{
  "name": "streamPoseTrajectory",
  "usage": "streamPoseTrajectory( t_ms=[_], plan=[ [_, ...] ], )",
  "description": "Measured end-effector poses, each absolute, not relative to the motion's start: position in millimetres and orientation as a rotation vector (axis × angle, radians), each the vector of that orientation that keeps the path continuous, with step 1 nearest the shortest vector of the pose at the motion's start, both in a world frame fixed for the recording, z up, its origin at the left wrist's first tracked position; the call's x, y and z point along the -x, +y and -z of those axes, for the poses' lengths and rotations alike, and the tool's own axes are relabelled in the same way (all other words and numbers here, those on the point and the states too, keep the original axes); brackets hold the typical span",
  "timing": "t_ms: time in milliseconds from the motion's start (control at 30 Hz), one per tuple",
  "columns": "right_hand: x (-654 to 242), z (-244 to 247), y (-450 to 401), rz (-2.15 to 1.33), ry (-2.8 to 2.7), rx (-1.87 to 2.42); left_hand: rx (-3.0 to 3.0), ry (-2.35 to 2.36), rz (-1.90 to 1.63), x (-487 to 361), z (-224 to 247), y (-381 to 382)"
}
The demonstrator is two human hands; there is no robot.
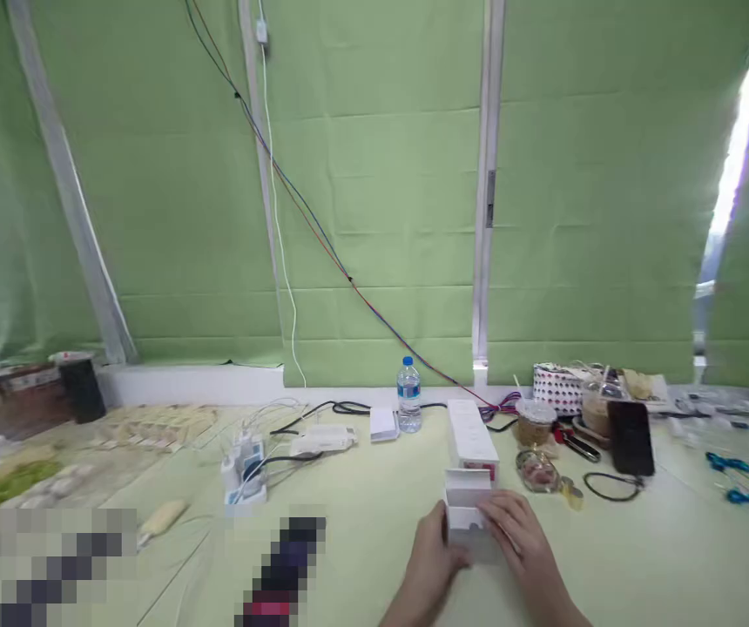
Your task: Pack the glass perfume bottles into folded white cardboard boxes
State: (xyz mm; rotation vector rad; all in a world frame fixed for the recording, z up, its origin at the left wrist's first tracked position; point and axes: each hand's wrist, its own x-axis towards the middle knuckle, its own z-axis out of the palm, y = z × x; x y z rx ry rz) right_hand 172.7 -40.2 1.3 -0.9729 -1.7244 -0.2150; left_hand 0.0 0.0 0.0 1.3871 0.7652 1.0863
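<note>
A small white box (467, 520) stands at the near middle of the table, its top flap raised. Around its left side my left hand (430, 557) is closed, the thumb low at the front. My right hand (519, 533) grips the right side of the same box, fingers together and bent over its front edge. What lies inside the box cannot be made out. Just behind it is a longer white box (472, 435) with a red patch on its near end.
Farther back stand a water bottle (408, 396) and a small white block (384, 424). To the right are a drink cup (535, 422), a black phone (631, 438) and blue scissors (731, 463). A power strip (244, 475) with cables lies left. Green blinds (381, 174) hang behind.
</note>
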Motion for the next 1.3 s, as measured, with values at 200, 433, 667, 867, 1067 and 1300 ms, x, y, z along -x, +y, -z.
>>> streamPoseTrajectory(
  t_ms=[200,433,667,867,1067,1300],
  plan=[
    [-174,-3,-45,0.068,-1.683,1.017,-1.301,0.778,-1.067,1,-4,2],
    [-175,-4,-52,-0.194,-1.202,1.055,-1.007,0.582,-1.070,13,-30,4],
    [-172,-13,-51,-0.350,-1.039,1.196,-0.566,0.155,-1.039,34,-42,3],
    [-180,-14,-49,-0.314,-1.047,1.229,-0.523,0.109,-1.067,31,-37,7],
    [-254,-20,-17,-0.106,-1.137,1.521,-0.681,0.359,-1.245,28,-36,18],
    [-323,-57,38,-0.247,-1.482,1.671,-0.979,0.463,-1.056,31,-37,12]
  ],
)
